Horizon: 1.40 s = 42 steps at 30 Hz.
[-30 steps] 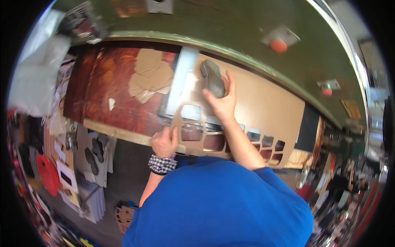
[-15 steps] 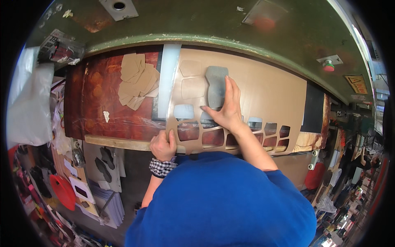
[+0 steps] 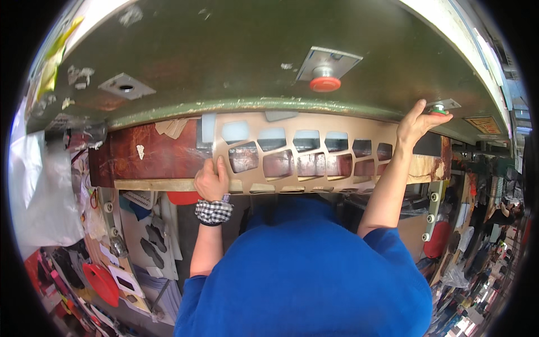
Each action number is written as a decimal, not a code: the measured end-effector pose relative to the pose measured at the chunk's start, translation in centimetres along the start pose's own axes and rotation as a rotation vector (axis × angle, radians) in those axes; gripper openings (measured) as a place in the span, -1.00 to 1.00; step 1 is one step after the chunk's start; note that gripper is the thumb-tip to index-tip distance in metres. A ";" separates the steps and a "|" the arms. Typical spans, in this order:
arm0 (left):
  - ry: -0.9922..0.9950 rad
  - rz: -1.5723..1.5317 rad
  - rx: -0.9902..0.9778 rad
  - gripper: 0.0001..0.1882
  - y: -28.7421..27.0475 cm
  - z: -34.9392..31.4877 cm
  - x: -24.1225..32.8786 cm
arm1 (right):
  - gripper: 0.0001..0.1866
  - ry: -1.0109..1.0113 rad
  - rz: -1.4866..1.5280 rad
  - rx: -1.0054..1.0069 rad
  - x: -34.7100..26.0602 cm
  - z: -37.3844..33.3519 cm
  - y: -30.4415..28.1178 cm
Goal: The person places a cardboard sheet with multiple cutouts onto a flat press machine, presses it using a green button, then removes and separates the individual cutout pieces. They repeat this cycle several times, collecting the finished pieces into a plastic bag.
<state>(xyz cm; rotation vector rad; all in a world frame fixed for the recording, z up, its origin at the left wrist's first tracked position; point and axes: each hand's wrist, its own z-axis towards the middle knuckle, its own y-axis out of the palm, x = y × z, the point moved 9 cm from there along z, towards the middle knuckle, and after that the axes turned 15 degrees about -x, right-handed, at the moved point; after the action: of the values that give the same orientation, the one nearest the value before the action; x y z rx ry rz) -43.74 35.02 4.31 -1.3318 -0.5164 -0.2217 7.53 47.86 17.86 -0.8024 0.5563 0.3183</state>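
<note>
Half a second ago the right hand point(image 3: 418, 126) was beside the grey block point(image 3: 281, 115); now it is up at the green button point(image 3: 439, 109), thumb and fingers parted, grip partly open with nothing held. The block now shows only as a smooth sliver at the sheet's far edge, beneath the machine body point(image 3: 224, 62), which hides more of the worktop point(image 3: 163, 157). The left hand point(image 3: 211, 181) remains at the sheet's left edge, fingers curled, thumb against it; whether that grip pinches, I cannot tell.

The tan sheet point(image 3: 289, 140) lies across the worktop's right part, reaching its front edge: smooth, flexible-looking, pierced by rows of rounded four-sided holes. The worktop is mottled red-brown and glossy, its front edge pale, worn wood.
</note>
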 end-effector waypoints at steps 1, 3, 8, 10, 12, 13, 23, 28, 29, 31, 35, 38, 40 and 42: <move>0.005 -0.003 0.008 -0.67 0.0 1.2 0.2 | 0.14 -0.039 -0.015 0.013 -0.4 -0.2 -0.1; 0.019 0.082 -0.031 -0.67 0.6 3.2 0.7 | 0.13 0.028 -0.038 -0.041 -0.1 -0.4 -0.1; -0.026 0.054 -0.023 -0.69 0.3 3.2 0.4 | 0.01 0.089 0.139 -0.208 -1.3 -6.5 0.4; 0.025 0.011 0.017 -0.70 0.0 2.6 0.4 | -0.04 0.057 0.086 -0.395 -2.5 -12.5 2.7; 0.029 -0.118 0.015 -0.72 0.3 2.1 -0.3 | -0.10 -0.016 -0.029 -0.577 -2.9 -17.2 4.7; 0.011 -0.114 -0.010 -0.72 0.7 1.9 -0.8 | -0.12 -0.053 -0.089 -0.621 -2.9 -18.9 5.2; -0.080 -0.237 -0.134 -0.72 -0.2 -5.0 -2.0 | -0.38 0.167 0.287 -0.451 -4.0 -20.4 1.5; -0.259 -0.384 -0.221 -0.51 -1.9 -6.4 -1.1 | 0.01 -0.375 0.205 -0.695 -15.0 -22.3 10.1; -0.173 -0.356 -0.166 -0.47 -2.7 -5.8 0.1 | 0.06 -0.375 0.184 -0.756 -16.4 -23.3 11.4; -0.031 -0.207 -0.090 -0.45 -3.4 -4.1 2.4 | 0.05 -0.331 0.244 -0.782 -18.3 -24.5 12.3; -0.136 -0.356 -0.251 -0.43 -0.5 -1.8 0.9 | -0.03 0.044 0.630 -0.838 -15.6 -25.4 10.2; -0.271 -0.723 -0.468 -0.55 1.7 -1.9 -2.4 | -0.10 0.582 1.281 -0.841 -9.4 -25.1 8.7; -0.222 -0.974 -0.682 -0.63 2.8 -2.7 -2.4 | -0.12 0.501 1.076 -0.756 -6.5 -23.4 5.8; -0.161 -1.088 -0.831 -0.63 3.2 -3.8 -1.6 | -0.21 0.169 0.401 -0.699 -6.4 -21.7 1.8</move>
<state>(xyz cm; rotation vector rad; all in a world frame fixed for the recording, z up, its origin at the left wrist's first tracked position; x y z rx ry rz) -42.88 31.88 0.19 -1.7375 -1.3561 -1.3430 -6.02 32.39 8.27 -1.4009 0.7792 0.8480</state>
